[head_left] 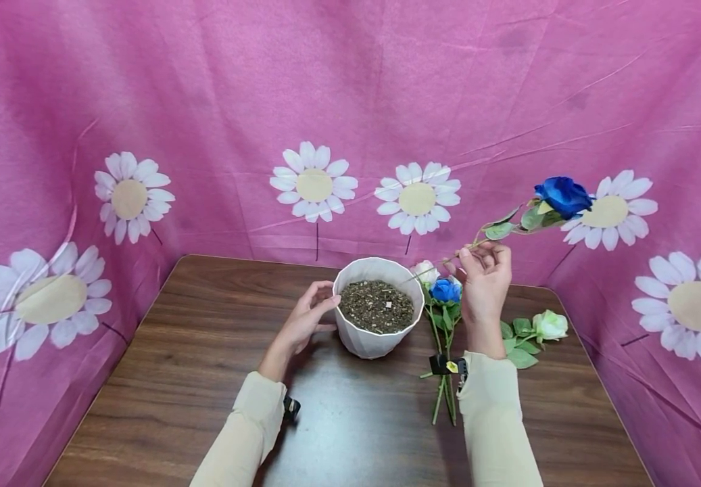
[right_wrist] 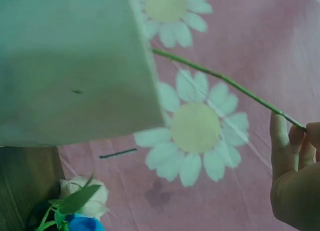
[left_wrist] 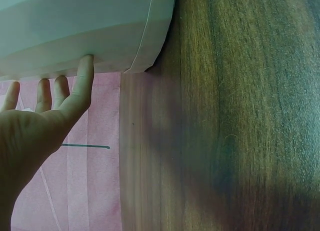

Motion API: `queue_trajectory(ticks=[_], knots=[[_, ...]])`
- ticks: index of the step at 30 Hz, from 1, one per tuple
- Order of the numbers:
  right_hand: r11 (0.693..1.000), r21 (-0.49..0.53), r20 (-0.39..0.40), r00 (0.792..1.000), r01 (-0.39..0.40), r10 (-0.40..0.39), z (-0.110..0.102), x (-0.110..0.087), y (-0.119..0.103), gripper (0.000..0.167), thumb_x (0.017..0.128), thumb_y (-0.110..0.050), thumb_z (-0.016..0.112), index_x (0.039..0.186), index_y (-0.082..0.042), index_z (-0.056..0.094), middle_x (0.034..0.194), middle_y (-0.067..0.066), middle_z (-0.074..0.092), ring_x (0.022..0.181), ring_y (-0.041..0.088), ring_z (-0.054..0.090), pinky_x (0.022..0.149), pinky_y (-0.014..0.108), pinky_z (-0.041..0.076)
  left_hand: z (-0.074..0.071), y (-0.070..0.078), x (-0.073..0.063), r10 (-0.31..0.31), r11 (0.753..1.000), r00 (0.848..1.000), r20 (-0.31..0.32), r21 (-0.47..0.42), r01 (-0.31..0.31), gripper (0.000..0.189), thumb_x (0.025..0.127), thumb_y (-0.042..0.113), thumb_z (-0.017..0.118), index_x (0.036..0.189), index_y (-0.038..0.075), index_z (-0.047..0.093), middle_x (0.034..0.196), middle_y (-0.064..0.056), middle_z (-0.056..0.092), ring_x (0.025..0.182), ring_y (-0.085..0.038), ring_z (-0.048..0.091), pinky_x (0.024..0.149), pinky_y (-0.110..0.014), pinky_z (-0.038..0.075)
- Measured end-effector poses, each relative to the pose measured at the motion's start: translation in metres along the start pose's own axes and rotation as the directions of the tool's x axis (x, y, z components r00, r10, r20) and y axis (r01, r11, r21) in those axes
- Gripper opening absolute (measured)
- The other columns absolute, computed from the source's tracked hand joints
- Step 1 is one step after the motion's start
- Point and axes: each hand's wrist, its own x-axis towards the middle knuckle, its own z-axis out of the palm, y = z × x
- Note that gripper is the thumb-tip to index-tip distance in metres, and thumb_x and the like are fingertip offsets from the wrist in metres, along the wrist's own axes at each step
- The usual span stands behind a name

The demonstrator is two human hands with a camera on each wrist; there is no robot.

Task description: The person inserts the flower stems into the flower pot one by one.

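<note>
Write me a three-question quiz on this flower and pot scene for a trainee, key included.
1. Multiple choice: what is in the white pot? A) water; B) dark soil; C) apples.
2. True or false: the left hand touches the white pot.
3. Short answer: which hand holds the raised blue rose, and by which part of the flower?

Key:
1. B.
2. True; its fingers rest against the side.
3. The right hand, by the stem.
</note>
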Motion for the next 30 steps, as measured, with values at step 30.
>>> queue_trajectory(ticks=[30], knots=[[0.879, -0.475, 0.334, 0.934, 0.052, 0.125, 0.056, -0.020, 0.062, 0.023, 0.099, 0.011, 0.050, 0.117, 0.003, 0.040, 0.102, 0.014, 0.051, 0.094, 0.027, 0.057, 0.071, 0.033, 0.064, 0.001, 0.000, 0.000, 0.002, 1.000, 1.000, -0.001, 0.006, -0.002, 0.043, 0.101, 0.015, 0.060, 0.140, 0.006, 0.045, 0.133, -0.022, 0.049, 0.123, -0.037, 0.051, 0.092, -0.063, 0.054]])
